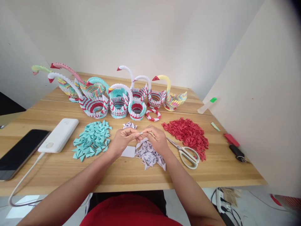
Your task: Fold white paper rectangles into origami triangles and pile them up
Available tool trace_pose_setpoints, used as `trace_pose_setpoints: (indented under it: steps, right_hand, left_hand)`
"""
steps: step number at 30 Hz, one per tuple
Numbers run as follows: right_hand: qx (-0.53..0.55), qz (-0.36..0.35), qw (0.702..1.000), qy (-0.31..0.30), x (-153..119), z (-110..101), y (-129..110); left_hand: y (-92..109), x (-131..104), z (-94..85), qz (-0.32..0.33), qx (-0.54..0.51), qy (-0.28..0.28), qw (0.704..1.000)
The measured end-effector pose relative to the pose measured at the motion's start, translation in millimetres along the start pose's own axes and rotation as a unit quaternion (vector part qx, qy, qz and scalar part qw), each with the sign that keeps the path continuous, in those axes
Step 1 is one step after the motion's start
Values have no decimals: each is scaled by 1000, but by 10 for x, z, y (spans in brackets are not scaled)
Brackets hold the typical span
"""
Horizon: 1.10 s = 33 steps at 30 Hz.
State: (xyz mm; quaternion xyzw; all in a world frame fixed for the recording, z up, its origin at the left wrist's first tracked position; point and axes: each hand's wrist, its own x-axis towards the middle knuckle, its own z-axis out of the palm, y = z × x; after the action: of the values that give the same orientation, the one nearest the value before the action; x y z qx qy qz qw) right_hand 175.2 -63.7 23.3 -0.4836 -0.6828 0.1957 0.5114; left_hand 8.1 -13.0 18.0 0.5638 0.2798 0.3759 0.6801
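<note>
My left hand and my right hand meet over the middle of the table, fingertips nearly touching. Both pinch one small white folded paper piece between them; its exact shape is mostly covered by the fingers. Below my right hand lies a pile of pale lilac-white paper triangles. A smaller white pile sits just beyond my left hand. White paper slips lie flat under the hands.
Turquoise triangles are heaped left, red triangles right. Scissors lie near my right wrist. Several folded-paper swans and a red-white ring stand behind. A power bank, phone and keys lie outward.
</note>
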Motion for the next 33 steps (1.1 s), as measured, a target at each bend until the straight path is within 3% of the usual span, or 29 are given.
trace_pose_setpoints:
  steps: [5,9,14,17,22,28,33]
  right_hand:
    - [-32,-33,999,-11,-4,-16,57]
    - [-59,-43,997,-18,-17,-16,56]
    - [-52,-5,998,-23,-25,2,2]
    - [-12,38,999,-12,-22,13,10]
    - [-24,47,999,-3,-11,22,18]
    - [-84,-7,996,13,-18,46,-28]
    - [-136,-55,989,23,-31,71,12]
  left_hand:
    - [22,-7,-13,25,40,13,999]
    - [24,-31,-22,70,141,30,987]
    - [30,-45,-29,109,208,37,971]
    - [25,-33,-50,95,167,42,980]
    - [30,-20,-57,77,95,40,992]
    - [10,-7,-6,37,25,39,998]
    - [-68,13,18,-53,-153,6,987]
